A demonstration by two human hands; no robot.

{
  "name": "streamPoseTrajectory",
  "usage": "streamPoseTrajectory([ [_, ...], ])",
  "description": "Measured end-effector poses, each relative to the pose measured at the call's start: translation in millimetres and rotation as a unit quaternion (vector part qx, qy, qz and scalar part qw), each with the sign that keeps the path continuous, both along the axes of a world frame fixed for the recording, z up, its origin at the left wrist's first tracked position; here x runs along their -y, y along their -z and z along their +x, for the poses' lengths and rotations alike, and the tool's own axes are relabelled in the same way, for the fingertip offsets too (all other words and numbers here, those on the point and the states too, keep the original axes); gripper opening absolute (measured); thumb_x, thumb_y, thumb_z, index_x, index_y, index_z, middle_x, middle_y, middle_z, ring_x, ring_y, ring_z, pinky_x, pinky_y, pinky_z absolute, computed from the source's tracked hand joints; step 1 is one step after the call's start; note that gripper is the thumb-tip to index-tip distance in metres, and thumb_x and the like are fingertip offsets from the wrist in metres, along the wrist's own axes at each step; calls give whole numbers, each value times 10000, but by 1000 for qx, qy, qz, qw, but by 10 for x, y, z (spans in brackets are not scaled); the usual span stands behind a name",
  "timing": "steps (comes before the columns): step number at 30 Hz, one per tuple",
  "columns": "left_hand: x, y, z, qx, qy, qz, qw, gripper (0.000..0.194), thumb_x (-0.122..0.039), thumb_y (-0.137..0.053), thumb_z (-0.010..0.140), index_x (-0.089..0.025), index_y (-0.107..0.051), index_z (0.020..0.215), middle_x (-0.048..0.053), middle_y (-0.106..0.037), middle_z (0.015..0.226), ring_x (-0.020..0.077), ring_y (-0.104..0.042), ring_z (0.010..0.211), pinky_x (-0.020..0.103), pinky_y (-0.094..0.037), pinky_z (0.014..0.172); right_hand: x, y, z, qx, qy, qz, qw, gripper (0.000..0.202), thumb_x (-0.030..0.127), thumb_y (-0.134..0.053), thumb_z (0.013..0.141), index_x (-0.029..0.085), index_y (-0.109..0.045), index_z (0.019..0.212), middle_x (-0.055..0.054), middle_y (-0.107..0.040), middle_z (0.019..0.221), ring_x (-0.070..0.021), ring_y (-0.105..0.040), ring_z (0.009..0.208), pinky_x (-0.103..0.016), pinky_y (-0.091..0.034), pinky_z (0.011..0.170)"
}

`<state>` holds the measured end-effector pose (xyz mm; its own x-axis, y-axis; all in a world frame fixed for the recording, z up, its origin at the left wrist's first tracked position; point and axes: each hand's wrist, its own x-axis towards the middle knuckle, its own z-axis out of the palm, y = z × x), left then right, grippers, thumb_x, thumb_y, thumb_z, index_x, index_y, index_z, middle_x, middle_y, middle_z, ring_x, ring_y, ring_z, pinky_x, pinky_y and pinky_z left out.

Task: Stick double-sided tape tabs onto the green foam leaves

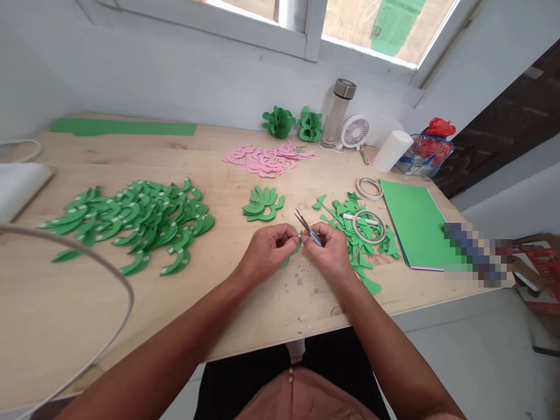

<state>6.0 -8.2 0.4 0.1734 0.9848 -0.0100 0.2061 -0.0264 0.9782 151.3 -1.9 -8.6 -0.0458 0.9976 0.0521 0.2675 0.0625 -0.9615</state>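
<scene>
Near the middle of the table, my left hand (272, 249) pinches a small green paper piece (296, 245) between thumb and fingers. My right hand (327, 248) is closed around small scissors (310, 227), their blades pointing up and left, and its fingertips meet the same paper. Just beyond my hands lies a small group of green leaf shapes (263, 204). A large pile of curved green pieces with white patches (149, 216) spreads to the left. Green scraps (350, 224) lie beside my right hand, with a tape roll (370, 226) on them.
Pink paper cutouts (266, 158) lie farther back. Two green paper shapes (279, 122), a glass bottle (338, 111), a small fan (354, 132) and a white roll (392, 150) stand near the wall. Green sheets (420, 224) lie right. A cable (109, 268) crosses the left side.
</scene>
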Motion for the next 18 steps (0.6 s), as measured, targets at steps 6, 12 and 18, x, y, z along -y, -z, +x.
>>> streamPoseTrajectory([
  [6,10,-26,6,11,-8,1,1000,175,-292,-541,730,-159,-538,617,-60,-383,485,61,-305,435,191,-234,413,-5,-20,16,3,17,1,1000,112,279,-571,704,178,-588,659,44,-504,545,-91,-416,497,-217,-309,469],
  [12,22,-27,13,35,-14,-13,999,178,-310,-563,743,-164,-559,641,-67,-373,484,59,-300,411,194,-235,397,-4,-27,19,0,21,7,1000,120,290,-565,718,178,-595,687,35,-537,578,-91,-428,506,-216,-329,478],
  [18,7,22,15,51,-6,-15,999,182,-328,-580,753,-159,-594,687,-69,-385,487,52,-298,384,195,-224,381,7,-30,5,8,21,5,1000,128,311,-612,685,185,-592,680,49,-508,539,-87,-404,476,-214,-310,449],
])
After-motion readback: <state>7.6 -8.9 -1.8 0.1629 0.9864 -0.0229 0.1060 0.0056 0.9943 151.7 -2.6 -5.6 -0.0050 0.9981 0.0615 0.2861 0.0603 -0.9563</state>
